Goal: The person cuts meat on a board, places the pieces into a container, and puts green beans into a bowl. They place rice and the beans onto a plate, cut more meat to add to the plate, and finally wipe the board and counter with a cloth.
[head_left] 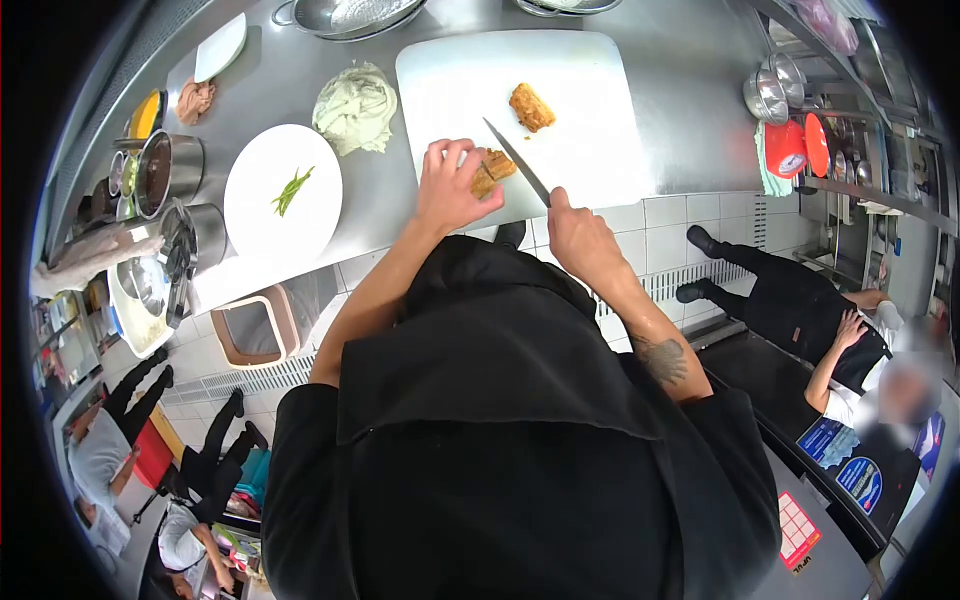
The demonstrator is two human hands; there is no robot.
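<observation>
On a white cutting board (590, 90) lie two portions of browned food. My left hand (453, 190) rests on the nearer portion (497, 163), its fingers curved against the food at the board's near left. My right hand (585, 238) is closed round the handle of a knife (521, 165), whose blade points up and left, just right of that portion. The other browned piece (531, 107) lies farther back on the board, apart from both hands. Left of the board is a pale green leafy heap (355, 108). A white plate (250, 190) holds thin green strips (293, 191).
Metal pots (184, 165) and a tray (140, 318) stand at the left. Strainers (345, 15) sit at the back. A red scale (785, 150) is at the right. A person (800, 310) stands at the right; other people (105, 450) are at the lower left.
</observation>
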